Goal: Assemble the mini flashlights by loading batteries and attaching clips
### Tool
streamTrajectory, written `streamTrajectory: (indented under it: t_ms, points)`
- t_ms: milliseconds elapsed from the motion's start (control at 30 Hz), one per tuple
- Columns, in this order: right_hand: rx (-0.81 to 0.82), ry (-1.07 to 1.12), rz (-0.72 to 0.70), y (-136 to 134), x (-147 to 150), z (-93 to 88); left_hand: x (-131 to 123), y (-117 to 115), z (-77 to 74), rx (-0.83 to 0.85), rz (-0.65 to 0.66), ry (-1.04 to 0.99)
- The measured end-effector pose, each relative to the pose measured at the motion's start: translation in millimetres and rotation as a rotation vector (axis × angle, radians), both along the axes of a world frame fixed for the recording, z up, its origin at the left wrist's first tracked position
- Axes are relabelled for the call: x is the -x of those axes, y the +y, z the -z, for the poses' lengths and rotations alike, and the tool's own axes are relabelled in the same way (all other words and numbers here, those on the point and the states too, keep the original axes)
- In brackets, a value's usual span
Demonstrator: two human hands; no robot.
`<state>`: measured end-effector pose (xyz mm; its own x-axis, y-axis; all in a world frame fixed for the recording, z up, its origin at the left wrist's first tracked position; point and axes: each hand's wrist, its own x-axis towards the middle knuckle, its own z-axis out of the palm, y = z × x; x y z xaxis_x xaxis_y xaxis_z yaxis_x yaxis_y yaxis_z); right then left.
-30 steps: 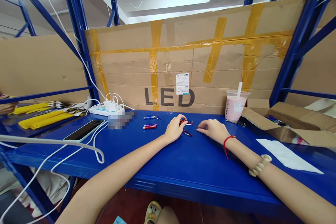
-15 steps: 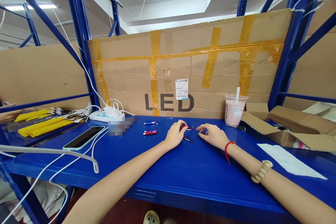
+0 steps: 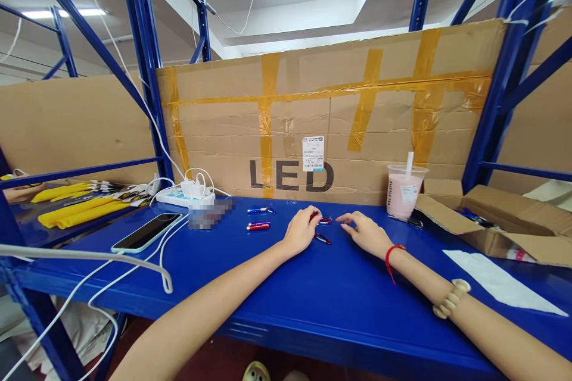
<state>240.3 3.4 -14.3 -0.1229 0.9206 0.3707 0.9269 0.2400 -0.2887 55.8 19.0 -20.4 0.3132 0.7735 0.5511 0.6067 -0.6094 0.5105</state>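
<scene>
My left hand (image 3: 302, 230) rests on the blue tabletop with its fingers curled round a small red flashlight (image 3: 315, 216), most of it hidden by the fingers. Just past the fingertips lies a reddish-purple clip piece (image 3: 326, 221), and a dark red carabiner (image 3: 322, 239) is on the table below them. My right hand (image 3: 364, 232) hovers or rests to the right, its fingers apart and holding nothing visible. Left of my left hand, a blue flashlight with a clip (image 3: 260, 211) lies above a red flashlight (image 3: 258, 227), with a purple edge showing behind the red one.
A phone (image 3: 146, 233), white cables and a power strip (image 3: 193, 192) occupy the left. Yellow-handled items (image 3: 84, 211) lie beyond. On the right stand a pink drink cup (image 3: 403, 193), an open carton (image 3: 496, 238) and a white paper sheet (image 3: 503, 281). A cardboard wall (image 3: 214, 143) closes the back.
The whole view has shifted slightly. My left fingers cover more of the red flashlight, so less of it shows. My right hand has hardly moved, its fingers a little straighter.
</scene>
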Motion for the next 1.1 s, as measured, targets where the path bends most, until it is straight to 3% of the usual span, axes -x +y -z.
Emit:
streamTrajectory:
  t_ms: [1100]
  points:
    - [0.049,-0.013,0.03,3.3,2.8,4.0,4.7,8.5,2.7,-0.029,-0.033,0.047]
